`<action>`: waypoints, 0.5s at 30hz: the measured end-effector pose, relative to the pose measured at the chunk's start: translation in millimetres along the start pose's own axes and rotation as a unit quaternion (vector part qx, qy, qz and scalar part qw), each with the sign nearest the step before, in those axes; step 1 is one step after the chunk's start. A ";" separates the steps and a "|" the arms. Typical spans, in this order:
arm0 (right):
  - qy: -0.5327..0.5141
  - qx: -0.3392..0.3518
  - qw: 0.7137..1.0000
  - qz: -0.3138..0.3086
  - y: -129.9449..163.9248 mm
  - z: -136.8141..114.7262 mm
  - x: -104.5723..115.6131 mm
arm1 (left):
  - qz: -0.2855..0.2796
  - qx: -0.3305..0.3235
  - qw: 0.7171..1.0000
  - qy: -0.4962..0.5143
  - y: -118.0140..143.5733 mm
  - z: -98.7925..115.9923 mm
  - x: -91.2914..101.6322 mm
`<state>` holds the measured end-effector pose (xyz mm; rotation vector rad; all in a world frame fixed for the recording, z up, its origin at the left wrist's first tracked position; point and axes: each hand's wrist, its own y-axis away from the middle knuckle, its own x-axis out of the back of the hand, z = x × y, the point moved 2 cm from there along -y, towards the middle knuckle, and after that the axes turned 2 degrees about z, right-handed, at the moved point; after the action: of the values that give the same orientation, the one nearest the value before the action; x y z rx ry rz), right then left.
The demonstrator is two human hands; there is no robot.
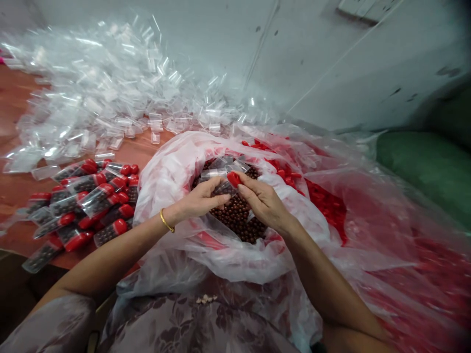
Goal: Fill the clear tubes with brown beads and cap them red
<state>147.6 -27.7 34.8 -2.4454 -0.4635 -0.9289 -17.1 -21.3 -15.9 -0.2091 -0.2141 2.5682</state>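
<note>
Over an open plastic bag (172, 171) full of small brown beads (239, 220), my left hand (202, 198) and my right hand (263, 201) meet. Together they pinch a small clear packet (222, 186) holding brown beads and a red piece (233, 178). The left fingers grip the packet's body and the right fingertips grip its end by the red piece. A few empty clear packets (224, 164) lie on the beads just beyond the hands. A gold bangle (166, 220) circles my left wrist.
Filled packets with red ends (84, 201) lie heaped on the reddish table (14, 98) at the left. A large pile of empty clear packets (110, 93) covers the far table. Loose red pieces (324, 196) fill another plastic bag at the right. A green sack (423, 166) sits by the wall.
</note>
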 end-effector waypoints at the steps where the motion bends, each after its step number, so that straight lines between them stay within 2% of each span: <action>1: 0.000 -0.003 1.000 -0.003 1.1 0.4 0.0 | 0.005 -0.005 1.000 -0.022 0.1 -0.1 0.3; 5: 0.002 -0.008 1.000 -0.022 6.1 0.2 3.0 | 0.011 -0.033 0.995 -0.092 0.9 -0.3 0.5; 10: 0.007 0.002 0.998 -0.054 11.8 1.4 3.6 | -0.009 -0.033 0.991 -0.126 2.3 -2.3 -0.1; 15: -0.028 -0.005 1.000 -0.009 21.7 8.9 -3.9 | -0.028 -0.031 0.988 -0.146 1.8 -0.5 -0.8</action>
<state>159.5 -41.3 19.4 -2.4855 -0.5022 -0.8728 -17.3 -23.1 -16.7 0.1503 -0.4028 2.5289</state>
